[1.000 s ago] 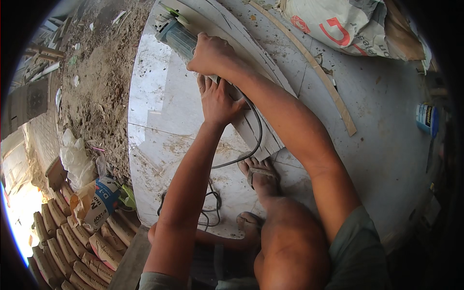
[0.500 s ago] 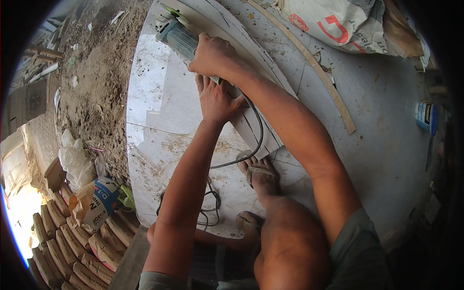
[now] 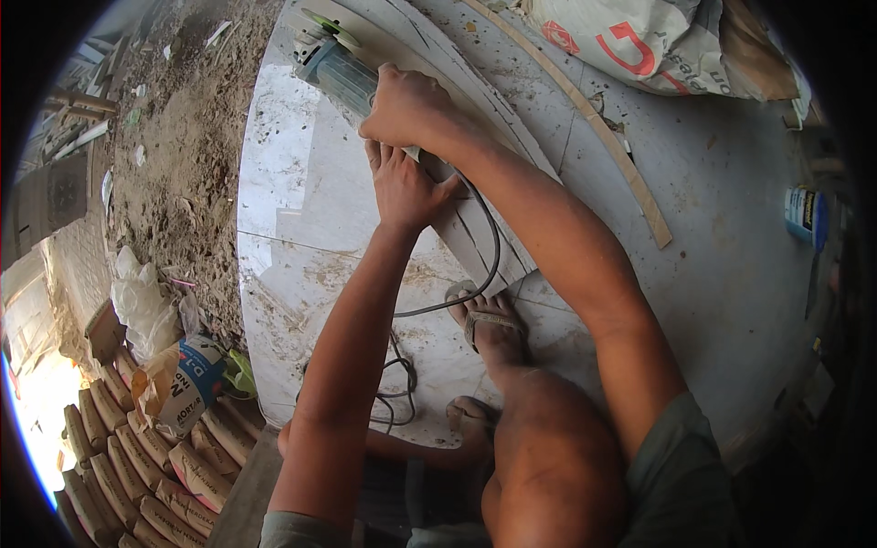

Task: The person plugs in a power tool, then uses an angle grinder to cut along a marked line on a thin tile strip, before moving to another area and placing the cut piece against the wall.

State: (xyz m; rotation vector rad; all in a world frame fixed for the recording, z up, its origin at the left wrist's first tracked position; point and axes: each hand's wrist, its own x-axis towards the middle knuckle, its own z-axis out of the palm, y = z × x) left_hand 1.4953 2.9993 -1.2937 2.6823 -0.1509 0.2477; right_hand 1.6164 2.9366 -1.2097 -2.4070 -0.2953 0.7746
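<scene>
Angle grinder [image 3: 336, 66] at far end of the narrow tile strip [image 3: 475, 233], disc end pointing away, body lying along the strip. Right hand [image 3: 406, 105] wrapped tight around grinder's rear body, fingers closed over it. Left hand [image 3: 402, 187] just behind, flat, palm down, fingers spread, pressing on the strip, not gripping anything. Strip resting diagonally on large glossy floor tile [image 3: 301, 210]. Black power cord [image 3: 489, 265] looping from grinder past sandalled foot [image 3: 489, 320], coiling near tile's near edge. Curved wooden batten [image 3: 612, 151] to the right on the tiled floor. Printed sack [image 3: 639, 41] beyond it. Dirt and rubble [image 3: 187, 137] left of tile; stacked paper bags [image 3: 119, 457] at lower left.
</scene>
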